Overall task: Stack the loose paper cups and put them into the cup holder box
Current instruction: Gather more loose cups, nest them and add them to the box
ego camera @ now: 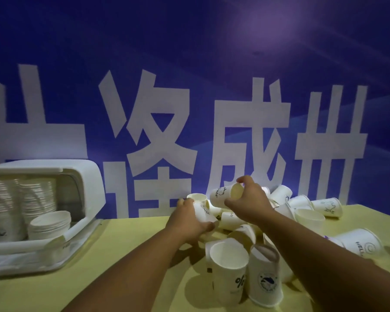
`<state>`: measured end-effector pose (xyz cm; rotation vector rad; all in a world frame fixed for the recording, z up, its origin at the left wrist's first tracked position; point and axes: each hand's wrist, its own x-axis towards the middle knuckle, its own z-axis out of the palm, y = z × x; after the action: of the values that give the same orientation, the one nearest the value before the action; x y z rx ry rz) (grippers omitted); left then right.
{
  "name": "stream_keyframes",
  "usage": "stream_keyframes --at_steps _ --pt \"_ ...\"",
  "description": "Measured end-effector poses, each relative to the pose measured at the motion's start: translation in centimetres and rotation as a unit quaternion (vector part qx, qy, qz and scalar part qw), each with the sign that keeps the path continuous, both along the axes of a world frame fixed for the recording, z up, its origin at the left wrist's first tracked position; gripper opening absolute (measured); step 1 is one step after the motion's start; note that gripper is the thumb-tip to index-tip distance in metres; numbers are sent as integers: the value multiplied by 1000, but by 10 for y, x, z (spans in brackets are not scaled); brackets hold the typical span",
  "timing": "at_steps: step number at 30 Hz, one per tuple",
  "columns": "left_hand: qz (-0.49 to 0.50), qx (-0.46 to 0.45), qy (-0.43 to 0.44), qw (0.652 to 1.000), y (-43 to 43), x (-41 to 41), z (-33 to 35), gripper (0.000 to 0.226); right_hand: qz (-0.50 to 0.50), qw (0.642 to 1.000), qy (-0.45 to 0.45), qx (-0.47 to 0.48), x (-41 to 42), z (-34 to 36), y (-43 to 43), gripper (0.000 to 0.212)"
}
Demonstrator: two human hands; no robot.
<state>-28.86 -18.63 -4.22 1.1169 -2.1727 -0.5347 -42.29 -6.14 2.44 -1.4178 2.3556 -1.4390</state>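
Cups (230, 273) lie heaped on the bench (133, 255), between three and five o'clock of the hands. Fingers of the left hand (189, 221) curl round a near-upright cup (202, 210). The right hand (250, 203) pinches a tilted cup (223, 194) just above it. The cup holder box (81, 176) sits at nine o'clock, part filled. A crooked nesting could crease a rim, and a low forearm might scatter the heap.

Two hands (189, 221) (250, 204), one box (83, 176), many cups (229, 273)

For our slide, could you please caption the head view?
The left hand grips one paper cup, the right hand a second cup, over the loose pile beside the part-filled cup holder box.
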Motion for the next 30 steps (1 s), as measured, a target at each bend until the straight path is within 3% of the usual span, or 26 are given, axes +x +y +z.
stream_keyframes --at_steps 8,15,19,23,30 --pt "18 -55 98 993 11 115 27 81 68 987 -109 -100 72 5 -16 61" --pt "52 -178 166 969 -5 227 32 16 146 950 -210 -179 156 10 -49 63" --pt "93 -257 171 947 -17 273 30 25 168 938 -239 -184 199 10 -71 45" --pt "149 -280 150 937 -24 302 30 15 170 939 -234 -184 226 13 -90 20" --pt "195 -249 48 948 -38 334 17 18 161 944 -202 -204 271 20 -110 16"
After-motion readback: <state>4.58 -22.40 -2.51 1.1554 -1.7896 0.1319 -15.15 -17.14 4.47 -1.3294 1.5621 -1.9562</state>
